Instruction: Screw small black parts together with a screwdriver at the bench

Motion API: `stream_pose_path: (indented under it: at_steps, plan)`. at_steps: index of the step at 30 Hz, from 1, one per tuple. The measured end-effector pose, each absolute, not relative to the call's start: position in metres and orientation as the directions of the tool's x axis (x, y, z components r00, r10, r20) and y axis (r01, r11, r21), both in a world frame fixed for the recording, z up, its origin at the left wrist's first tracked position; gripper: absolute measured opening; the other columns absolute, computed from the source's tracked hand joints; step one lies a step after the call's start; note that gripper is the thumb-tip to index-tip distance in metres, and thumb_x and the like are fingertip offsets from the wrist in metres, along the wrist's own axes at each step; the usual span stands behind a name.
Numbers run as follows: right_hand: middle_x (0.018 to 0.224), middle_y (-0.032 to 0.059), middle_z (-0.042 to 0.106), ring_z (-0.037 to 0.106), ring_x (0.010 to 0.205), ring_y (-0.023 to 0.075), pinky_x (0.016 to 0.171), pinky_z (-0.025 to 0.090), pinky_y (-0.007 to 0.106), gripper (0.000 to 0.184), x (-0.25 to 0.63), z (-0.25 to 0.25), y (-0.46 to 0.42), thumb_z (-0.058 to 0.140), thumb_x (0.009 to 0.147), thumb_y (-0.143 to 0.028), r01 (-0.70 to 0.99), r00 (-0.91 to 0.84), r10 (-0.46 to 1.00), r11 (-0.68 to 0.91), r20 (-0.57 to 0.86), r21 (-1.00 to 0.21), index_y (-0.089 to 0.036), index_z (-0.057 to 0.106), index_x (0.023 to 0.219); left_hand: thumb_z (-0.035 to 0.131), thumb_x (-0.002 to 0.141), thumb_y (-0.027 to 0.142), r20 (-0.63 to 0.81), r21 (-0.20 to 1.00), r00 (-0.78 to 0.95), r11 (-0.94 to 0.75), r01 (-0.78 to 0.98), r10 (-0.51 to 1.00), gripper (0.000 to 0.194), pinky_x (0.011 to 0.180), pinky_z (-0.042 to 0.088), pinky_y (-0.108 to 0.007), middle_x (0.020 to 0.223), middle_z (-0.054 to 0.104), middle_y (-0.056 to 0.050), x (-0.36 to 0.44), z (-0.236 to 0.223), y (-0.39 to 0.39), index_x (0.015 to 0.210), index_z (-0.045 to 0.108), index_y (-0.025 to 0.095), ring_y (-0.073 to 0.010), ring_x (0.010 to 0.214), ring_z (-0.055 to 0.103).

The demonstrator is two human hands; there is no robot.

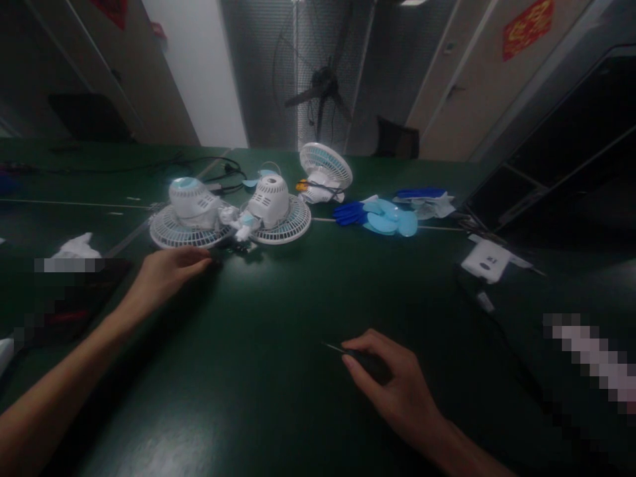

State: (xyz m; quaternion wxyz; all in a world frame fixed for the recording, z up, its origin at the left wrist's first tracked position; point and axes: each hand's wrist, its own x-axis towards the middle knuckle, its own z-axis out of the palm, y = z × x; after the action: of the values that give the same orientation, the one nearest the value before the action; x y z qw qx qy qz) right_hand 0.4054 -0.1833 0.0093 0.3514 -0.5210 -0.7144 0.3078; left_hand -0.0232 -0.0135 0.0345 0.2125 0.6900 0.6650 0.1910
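- L hand point(171, 270): pinched, can't tell contents; just beside white plastic caged fan point(191, 211).
- R hand point(392, 381) (farther): grips dark-handled thin metal screwdriver point(366, 364), axis twd L; fan fwd-L.

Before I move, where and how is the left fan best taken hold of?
Probably by the housing, from above and the left: the left fan lies grille down with its rounded housing standing up, while the middle fan crowds its right side. The left hand is at its near edge.
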Motion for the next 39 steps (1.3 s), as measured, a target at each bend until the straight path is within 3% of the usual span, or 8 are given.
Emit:
stream_pose_path:
  at_steps: [8, 13, 29, 33, 39]
  plan:
    - [0.088, 0.0013, 0.070, 0.069, 0.076, 0.0189, 0.068, 0.051, 0.031, 0.010, 0.406, 0.008, -0.183, 0.064, 0.097, -0.022, 0.528, -0.218, 0.960, 0.266, 0.173, -0.807, -0.023, 0.071, 0.104, 0.063, 0.093, 0.051, 0.072, 0.464, 0.067, -0.093, 0.881, 0.995, 0.045, 0.081, 0.053, -0.029, 0.114, 0.077, -0.006, -0.003, 0.033, -0.021, 0.119, 0.073, 0.016, -0.0244, 0.096, 0.071]
    - [0.088, 0.0014, 0.071, 0.069, 0.076, 0.0187, 0.067, 0.051, 0.031, 0.010, 0.406, 0.010, -0.183, 0.064, 0.097, -0.021, 0.522, -0.216, 0.960, 0.267, 0.177, -0.810, -0.022, 0.071, 0.103, 0.064, 0.091, 0.052, 0.096, 0.436, 0.097, -0.130, 0.890, 0.991, 0.045, 0.084, 0.052, -0.030, 0.116, 0.075, -0.008, -0.006, 0.029, -0.018, 0.115, 0.075, 0.016, -0.0252, 0.097, 0.070]
    - [0.088, 0.0024, 0.071, 0.070, 0.077, 0.0196, 0.068, 0.052, 0.032, 0.010, 0.407, 0.010, -0.183, 0.063, 0.097, -0.023, 0.537, -0.214, 0.961, 0.263, 0.172, -0.801, -0.022, 0.072, 0.103, 0.072, 0.083, 0.055, -0.012, 0.649, -0.172, 0.139, 0.748, 0.985, 0.050, 0.084, 0.052, -0.029, 0.112, 0.080, -0.006, -0.017, 0.009, -0.009, 0.114, 0.077, 0.016, -0.0264, 0.099, 0.072]
    - [0.088, 0.0023, 0.071, 0.070, 0.077, 0.0194, 0.067, 0.052, 0.031, 0.010, 0.407, 0.010, -0.183, 0.063, 0.097, -0.023, 0.531, -0.219, 0.962, 0.256, 0.162, -0.808, -0.022, 0.072, 0.102, 0.074, 0.083, 0.054, -0.062, 0.715, -0.165, 0.159, 0.680, 0.984, 0.052, 0.092, 0.053, -0.029, 0.119, 0.078, -0.008, -0.023, 0.001, 0.002, 0.114, 0.075, 0.013, -0.0243, 0.104, 0.072]
    - [0.088, 0.0019, 0.071, 0.069, 0.075, 0.0188, 0.067, 0.051, 0.031, 0.010, 0.407, 0.009, -0.183, 0.063, 0.097, -0.023, 0.527, -0.224, 0.962, 0.254, 0.155, -0.811, -0.023, 0.071, 0.104, 0.075, 0.082, 0.057, -0.071, 0.691, -0.104, 0.124, 0.712, 0.992, 0.057, 0.094, 0.054, -0.035, 0.116, 0.078, -0.009, -0.025, 0.007, 0.004, 0.114, 0.074, 0.009, -0.0259, 0.103, 0.072]
